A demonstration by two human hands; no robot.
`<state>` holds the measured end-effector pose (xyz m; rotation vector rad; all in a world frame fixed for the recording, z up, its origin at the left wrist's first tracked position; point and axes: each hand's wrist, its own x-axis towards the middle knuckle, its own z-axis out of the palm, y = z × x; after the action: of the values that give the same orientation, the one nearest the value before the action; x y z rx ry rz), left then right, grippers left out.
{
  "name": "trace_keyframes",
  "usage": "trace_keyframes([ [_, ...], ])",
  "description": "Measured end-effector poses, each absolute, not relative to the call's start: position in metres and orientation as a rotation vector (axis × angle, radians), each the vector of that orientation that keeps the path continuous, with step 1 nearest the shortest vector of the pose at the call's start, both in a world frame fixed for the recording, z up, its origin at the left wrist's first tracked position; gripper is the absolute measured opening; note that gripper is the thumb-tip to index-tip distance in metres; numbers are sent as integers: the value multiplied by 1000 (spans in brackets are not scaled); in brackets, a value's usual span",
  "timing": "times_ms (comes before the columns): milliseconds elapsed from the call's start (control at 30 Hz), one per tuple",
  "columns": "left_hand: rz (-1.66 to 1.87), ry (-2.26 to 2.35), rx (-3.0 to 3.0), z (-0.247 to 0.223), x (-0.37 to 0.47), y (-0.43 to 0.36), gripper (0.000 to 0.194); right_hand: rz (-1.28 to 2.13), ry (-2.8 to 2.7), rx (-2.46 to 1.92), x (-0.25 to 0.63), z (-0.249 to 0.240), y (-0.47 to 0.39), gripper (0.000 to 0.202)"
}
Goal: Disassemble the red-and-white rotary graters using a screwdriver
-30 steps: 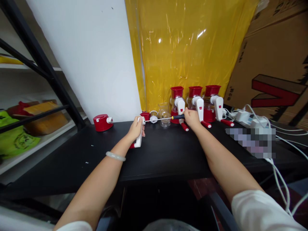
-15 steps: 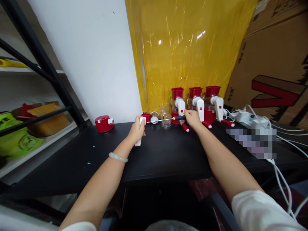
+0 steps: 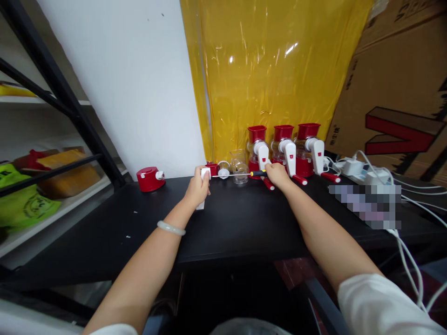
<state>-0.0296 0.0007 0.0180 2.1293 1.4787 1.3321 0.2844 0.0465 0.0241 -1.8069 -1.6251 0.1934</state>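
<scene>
My left hand is closed around a white crank arm above the black table. A long screwdriver with a yellow and black handle lies level in my right hand, whose fingers are wrapped round the handle's end. Its thin shaft points left, and the tip meets the white part near my left fingers; the exact contact is too small to tell. Behind the shaft are a red part, a round white-rimmed part and a clear plastic piece.
Three red and white hand-cranked machines stand at the back right. A red round base sits at the back left. White chargers and cables lie on the right, beside a blurred flat object. A shelf is at far left.
The view has shifted very slightly. The white piece in my left hand and the screwdriver in my right hand keep nearly the same pose, the right hand a touch lower.
</scene>
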Motion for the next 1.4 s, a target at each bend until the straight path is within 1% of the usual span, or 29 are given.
trace_keyframes([
  [167, 1327, 1430, 2062, 14, -35, 10, 38, 51, -1689, -1717, 281, 21, 45, 54],
  [367, 1342, 1334, 1927, 16, -32, 9, 32, -156, -1662, -1605, 278, 21, 39, 55],
  [567, 1307, 1212, 1675, 20, -27, 6, 28, -330, -1636, -1373, 282, 18, 40, 46],
  [667, 1259, 1184, 1593, 19, -26, 8, 27, -349, -1639, -1257, 285, 16, 40, 40],
  [767, 1221, 1251, 1615, 17, -25, 9, 28, -255, -1654, -1219, 288, 16, 42, 37],
  [833, 1232, 1347, 1752, 16, -25, 8, 30, -96, -1624, -1236, 290, 16, 44, 36],
  [1000, 1262, 1511, 2223, 22, -26, -3, 39, 570, -1493, -1359, 297, 18, 51, 30],
  [1067, 1249, 1544, 2324, 26, -26, -7, 42, 740, -1473, -1441, 298, 19, 52, 32],
  [1133, 1232, 1546, 2368, 27, -26, -9, 43, 747, -1474, -1538, 298, 21, 51, 33],
  [1200, 1218, 1516, 2365, 27, -26, -10, 43, 661, -1495, -1609, 296, 23, 50, 33],
  [1300, 1232, 1461, 2289, 23, -27, -7, 42, 541, -1556, -1615, 293, 24, 47, 32],
  [1400, 1249, 1427, 2194, 20, -29, -2, 41, 490, -1601, -1588, 291, 25, 45, 34],
])
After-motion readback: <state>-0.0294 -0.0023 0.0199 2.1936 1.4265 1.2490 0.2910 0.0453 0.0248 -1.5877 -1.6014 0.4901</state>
